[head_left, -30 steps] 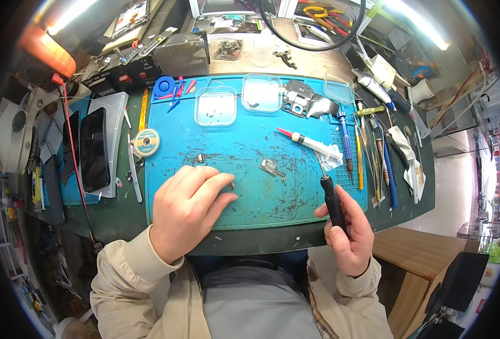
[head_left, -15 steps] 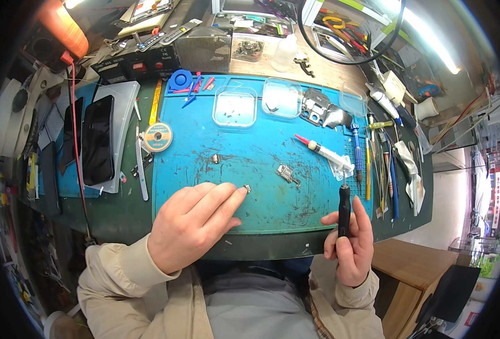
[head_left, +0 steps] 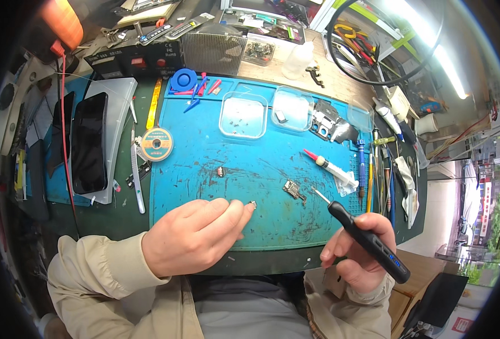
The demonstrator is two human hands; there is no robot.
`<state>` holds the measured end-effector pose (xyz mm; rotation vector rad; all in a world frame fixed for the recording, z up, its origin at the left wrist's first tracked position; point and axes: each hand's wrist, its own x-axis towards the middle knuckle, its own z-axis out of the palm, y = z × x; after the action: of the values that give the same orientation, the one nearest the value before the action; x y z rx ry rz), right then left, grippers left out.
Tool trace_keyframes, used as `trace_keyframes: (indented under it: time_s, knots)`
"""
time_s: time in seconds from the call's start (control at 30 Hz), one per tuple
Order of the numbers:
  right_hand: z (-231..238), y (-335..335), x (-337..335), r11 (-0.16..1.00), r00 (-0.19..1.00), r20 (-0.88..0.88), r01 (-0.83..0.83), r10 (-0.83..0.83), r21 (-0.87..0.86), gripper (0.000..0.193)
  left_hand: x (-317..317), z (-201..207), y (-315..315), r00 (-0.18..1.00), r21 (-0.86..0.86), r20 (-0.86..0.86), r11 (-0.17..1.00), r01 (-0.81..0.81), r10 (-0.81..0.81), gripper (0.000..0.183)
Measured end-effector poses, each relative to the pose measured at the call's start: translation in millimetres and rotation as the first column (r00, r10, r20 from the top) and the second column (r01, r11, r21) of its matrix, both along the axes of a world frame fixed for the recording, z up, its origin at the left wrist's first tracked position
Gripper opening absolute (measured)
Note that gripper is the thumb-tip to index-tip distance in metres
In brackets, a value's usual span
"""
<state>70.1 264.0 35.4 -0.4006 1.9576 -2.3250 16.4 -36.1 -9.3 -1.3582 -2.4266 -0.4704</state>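
The left hand (head_left: 196,238) lay palm down on the blue silicone work mat (head_left: 261,181), fingers loosely curled together, its fingertips pinching a tiny metal part (head_left: 252,204) against the mat near the near edge. The right hand (head_left: 358,254) was closed around a black pen-shaped electric screwdriver (head_left: 365,240), thumb and fingers wrapped about its body at the right near corner of the surface. The screwdriver's long axis ran diagonally, its thin bit pointing far and left toward a small circuit component (head_left: 294,190) lying just beside the tip, its butt end pointing near and right.
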Motion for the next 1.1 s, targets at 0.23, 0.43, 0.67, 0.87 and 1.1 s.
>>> trace_keyframes:
  time_s: [0.23, 0.43, 0.67, 0.87, 1.1]
  knots:
    - [-1.3, -27.3, -55.4, 0.823, 0.958, -0.279, 0.104, 0.069, 0.559, 0.033, 1.8, 1.5, -3.5, 0.998, -0.007, 0.062, 1.000, 0.011, -0.011, 0.047]
    - [-14.4, -39.9, -61.4, 0.852, 0.934, -0.355, 0.159, 0.033, 0.498, 0.024, 4.1, -3.9, -6.3, 0.998, 0.018, 0.055, 1.000, 0.004, -0.005, 0.049]
    - [-7.0, -24.6, -67.1, 0.994, 0.998, 0.048, -0.031, 0.026, 0.100, 0.030, -1.9, 3.0, -5.9, 0.998, -0.051, 0.001, 0.997, 0.058, -0.058, 0.040]
    - [-10.2, -19.4, -75.9, 0.999, 0.998, -0.064, -0.006, 0.008, 0.039, 0.018, -2.4, 0.4, -3.6, 0.997, -0.029, -0.023, 0.997, 0.068, -0.068, 0.039]
    - [-13.9, -18.3, -77.0, 0.993, 0.988, -0.136, 0.083, -0.071, 0.089, 0.025, -1.7, 2.1, -6.3, 0.998, -0.042, -0.014, 0.998, 0.052, -0.053, 0.040]
